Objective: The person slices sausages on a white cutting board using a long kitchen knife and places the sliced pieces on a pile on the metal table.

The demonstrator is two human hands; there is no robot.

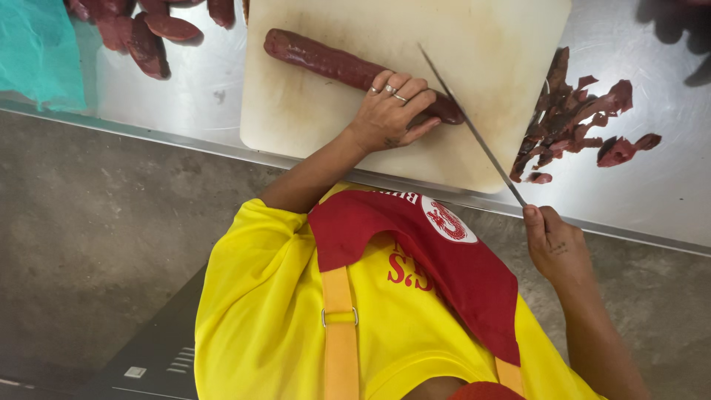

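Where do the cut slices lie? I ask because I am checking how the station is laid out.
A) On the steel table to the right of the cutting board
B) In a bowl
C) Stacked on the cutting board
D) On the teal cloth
A: the sliced sausage pieces lie heaped on the bare steel table, just off the right edge of the cutting board, not on it.

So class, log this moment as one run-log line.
left hand: steadies long dark-red sausage | right hand: long thin knife | blade at sausage end | on pale cutting board

Left hand (391,111) hides the sausage's (333,65) middle; top edge crops the cutting board (311,111).
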